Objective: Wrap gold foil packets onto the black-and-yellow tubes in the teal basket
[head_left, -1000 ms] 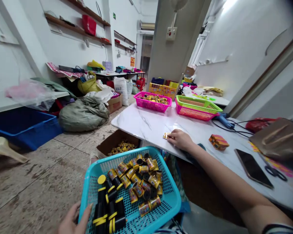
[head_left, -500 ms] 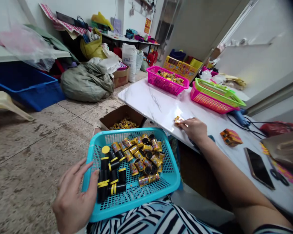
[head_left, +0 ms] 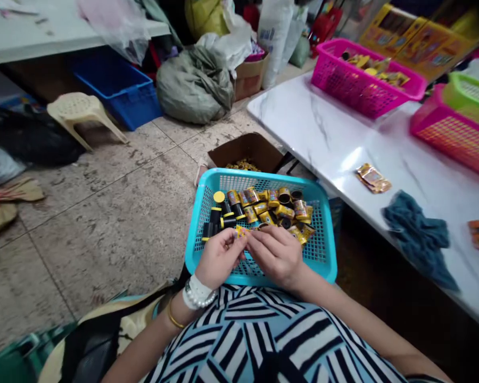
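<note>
"Head view: what is lying left of the grip?"

"Well left, a stool is standing. Much nearer, just beyond the left hand, yellow-lidded black tubs are lying in the tray, no print showing on them."

"And the grip itself?"

"The left hand is pinching a yellow piece low over the tray. The right hand is meeting it there with bent fingers; whether those are pinching too, I cannot tell, since the fingertips are crowding together."

"What is lying to the right?"

"Just beyond the right hand, printed tubs are lying in the tray's other end. Farther right, on the table, flat wraps are lying together, and beyond them a cloth is bunching up."

"How far along is it looking?"

"Partway, I am judging. The printed tubs are looking done; the plain black ones are looking left over. Both hands are covering part of the tray, so I am not counting either lot."
</note>
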Available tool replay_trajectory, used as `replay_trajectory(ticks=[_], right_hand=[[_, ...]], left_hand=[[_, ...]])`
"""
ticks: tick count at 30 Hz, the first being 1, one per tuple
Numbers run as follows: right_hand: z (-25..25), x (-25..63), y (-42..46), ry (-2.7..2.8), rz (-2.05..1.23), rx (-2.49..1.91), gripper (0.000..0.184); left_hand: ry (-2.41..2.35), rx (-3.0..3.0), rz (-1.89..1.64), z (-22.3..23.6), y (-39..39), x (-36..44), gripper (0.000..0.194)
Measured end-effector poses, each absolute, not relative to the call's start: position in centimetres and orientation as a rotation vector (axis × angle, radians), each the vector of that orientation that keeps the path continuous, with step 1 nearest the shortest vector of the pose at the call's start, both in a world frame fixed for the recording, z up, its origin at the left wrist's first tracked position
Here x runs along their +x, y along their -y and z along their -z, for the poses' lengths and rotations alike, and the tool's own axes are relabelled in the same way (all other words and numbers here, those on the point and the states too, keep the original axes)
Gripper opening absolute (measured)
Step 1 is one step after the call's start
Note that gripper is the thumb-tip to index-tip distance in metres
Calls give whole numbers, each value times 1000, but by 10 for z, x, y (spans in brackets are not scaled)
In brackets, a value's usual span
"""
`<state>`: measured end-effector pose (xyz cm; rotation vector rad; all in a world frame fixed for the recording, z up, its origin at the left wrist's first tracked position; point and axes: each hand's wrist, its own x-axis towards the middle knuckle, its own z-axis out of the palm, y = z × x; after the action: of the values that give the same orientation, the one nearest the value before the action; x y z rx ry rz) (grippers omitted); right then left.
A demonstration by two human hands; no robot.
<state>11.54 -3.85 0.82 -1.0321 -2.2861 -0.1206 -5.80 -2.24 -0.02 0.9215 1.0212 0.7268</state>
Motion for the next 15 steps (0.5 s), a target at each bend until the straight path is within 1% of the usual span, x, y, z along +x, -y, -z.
replay_trajectory(ticks=[3, 5, 6, 8, 9, 10, 12, 15], right_hand=[[-15, 116, 36, 2188, -199, -1072, 39], [-23, 121, 31, 2022, -546, -1214, 46], [-26, 124, 28, 1920, -741, -1303, 46], [-28, 126, 22, 1752, -1123, -1429, 35], [-26, 126, 20, 1696, -1280, -1448, 30], [-24, 125, 19, 1654, -1391, -1445, 28], [-19, 122, 19, 1579, -1451, -1435, 31], [-13, 117, 23, 1405, -1322, -1506, 33]], left_hand=[[-1074, 997, -798, 1, 19, -64, 25], [-1070, 1101, -778, -1, 16, -67, 20], [-1055, 1150, -745, -3, 15, -68, 19], [-1003, 1226, -685, -6, 15, -68, 20], [-984, 1250, -663, -8, 15, -67, 21], [-979, 1256, -657, -9, 15, -67, 21], [-1018, 1207, -702, -11, 16, -66, 18], [-1146, 1029, -875, -14, 19, -65, 19]])
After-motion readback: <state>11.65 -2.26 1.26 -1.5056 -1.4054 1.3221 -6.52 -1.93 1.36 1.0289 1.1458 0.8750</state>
